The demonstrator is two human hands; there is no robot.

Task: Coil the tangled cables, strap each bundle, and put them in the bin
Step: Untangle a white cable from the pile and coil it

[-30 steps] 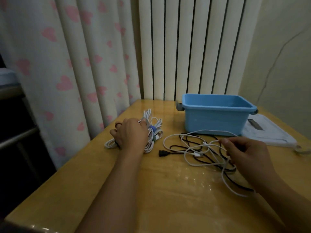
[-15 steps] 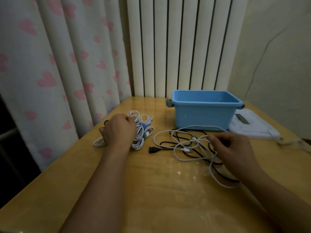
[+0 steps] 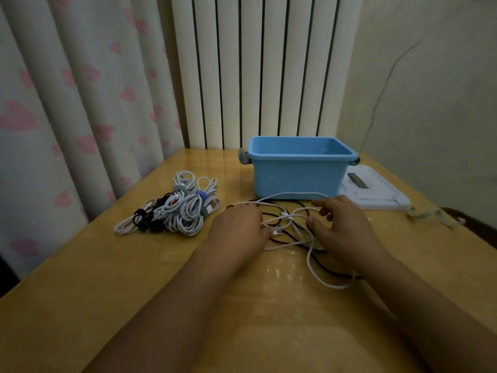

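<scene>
Tangled cables (image 3: 289, 227) lie under both hands, before the bin (image 3: 300, 172).

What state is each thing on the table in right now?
Bin: upright, open, looks empty.
Bundles: coiled, strapped, piled left of bin.
Loose cables: white and black, tangled.
Left hand: on the tangle, grip unclear.
Right hand: fingers curled at a white cable.

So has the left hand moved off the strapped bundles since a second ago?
Yes. The left hand has left the strapped bundles and shifted right, toward the blue bin, onto the loose tangled cables beside the right hand.
</scene>
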